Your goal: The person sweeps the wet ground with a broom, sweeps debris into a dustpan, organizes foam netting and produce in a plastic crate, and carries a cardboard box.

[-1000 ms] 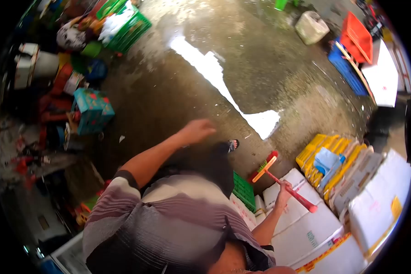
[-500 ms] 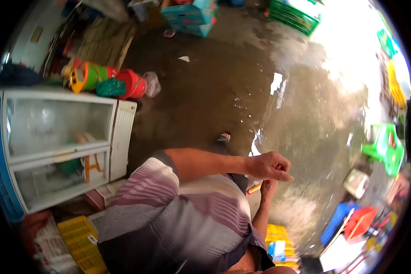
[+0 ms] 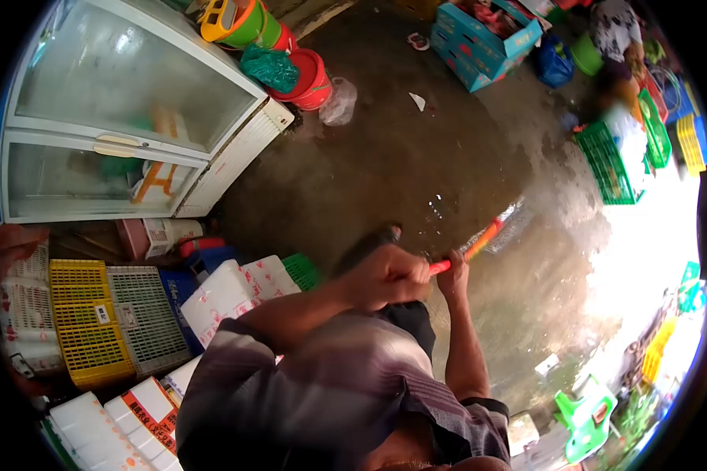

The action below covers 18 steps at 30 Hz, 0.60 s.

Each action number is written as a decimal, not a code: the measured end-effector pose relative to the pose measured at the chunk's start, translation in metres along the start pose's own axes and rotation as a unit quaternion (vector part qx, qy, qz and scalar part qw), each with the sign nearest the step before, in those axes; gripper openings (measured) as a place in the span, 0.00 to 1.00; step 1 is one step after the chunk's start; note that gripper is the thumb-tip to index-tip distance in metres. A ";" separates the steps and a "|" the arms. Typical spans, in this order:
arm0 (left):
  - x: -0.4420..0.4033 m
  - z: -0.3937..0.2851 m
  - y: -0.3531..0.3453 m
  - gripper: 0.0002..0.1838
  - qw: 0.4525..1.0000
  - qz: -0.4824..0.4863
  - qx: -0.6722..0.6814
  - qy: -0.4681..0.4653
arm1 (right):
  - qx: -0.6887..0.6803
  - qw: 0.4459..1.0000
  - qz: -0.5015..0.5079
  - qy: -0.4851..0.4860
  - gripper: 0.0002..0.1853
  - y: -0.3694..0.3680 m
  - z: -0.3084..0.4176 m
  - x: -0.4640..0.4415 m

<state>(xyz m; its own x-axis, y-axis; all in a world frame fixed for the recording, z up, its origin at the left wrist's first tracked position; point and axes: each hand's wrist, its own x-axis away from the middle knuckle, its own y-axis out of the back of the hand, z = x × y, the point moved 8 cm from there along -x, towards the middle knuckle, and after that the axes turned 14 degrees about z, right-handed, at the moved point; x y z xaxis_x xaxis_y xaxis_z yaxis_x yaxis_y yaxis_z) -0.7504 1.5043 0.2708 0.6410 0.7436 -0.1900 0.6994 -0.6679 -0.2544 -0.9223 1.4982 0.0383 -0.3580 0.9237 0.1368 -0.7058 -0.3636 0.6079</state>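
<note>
A red-and-yellow pole (image 3: 487, 238) slants up and to the right from my hands over the wet floor. Its far end blurs into a shiny patch, so I cannot tell what tool it belongs to. My left hand (image 3: 389, 275) is closed in a fist around the near red end. My right hand (image 3: 453, 275) grips the pole a little farther along, fingers wrapped round it. Part of a sandalled foot (image 3: 395, 232) shows beyond my left hand.
A glass-door fridge (image 3: 133, 86) stands at left, with a red bucket (image 3: 313, 82) beyond it. Yellow crates (image 3: 90, 314) and white foam boxes (image 3: 216, 302) are stacked near my left side. Ahead are a blue carton (image 3: 467, 51) and green crate (image 3: 605, 161); a green stool (image 3: 585, 420) stands at right.
My view has turned to the right, bringing the stacked boxes at left into sight. My left hand has moved back from the right hand, and more of the pole now shows.
</note>
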 end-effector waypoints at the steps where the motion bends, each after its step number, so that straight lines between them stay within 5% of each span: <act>1: 0.001 -0.017 0.015 0.15 0.999 -0.006 -0.016 -0.029 | -0.004 1.000 0.020 0.009 0.08 -0.012 0.005 -0.030; 9: -0.035 -0.096 0.186 0.16 0.957 0.024 -0.271 -0.102 | -0.051 0.984 -0.009 0.170 0.08 -0.056 0.131 -0.298; 13: -0.089 -0.088 0.296 0.15 0.931 0.005 -0.350 -0.104 | -0.168 0.978 -0.046 0.118 0.08 -0.097 0.133 -0.453; 18: -0.148 0.018 0.416 0.13 0.925 0.000 -0.378 -0.044 | -0.396 0.918 -0.005 0.029 0.13 -0.173 0.047 -0.593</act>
<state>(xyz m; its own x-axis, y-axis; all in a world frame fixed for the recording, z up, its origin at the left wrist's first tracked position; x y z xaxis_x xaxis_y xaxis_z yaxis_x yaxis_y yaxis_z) -0.5606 1.1170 0.1758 0.6356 0.7215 -0.2748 0.7423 -0.4734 0.4742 -0.5593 1.0195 -0.1118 -0.3657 0.9275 0.0780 -0.9237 -0.3513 -0.1527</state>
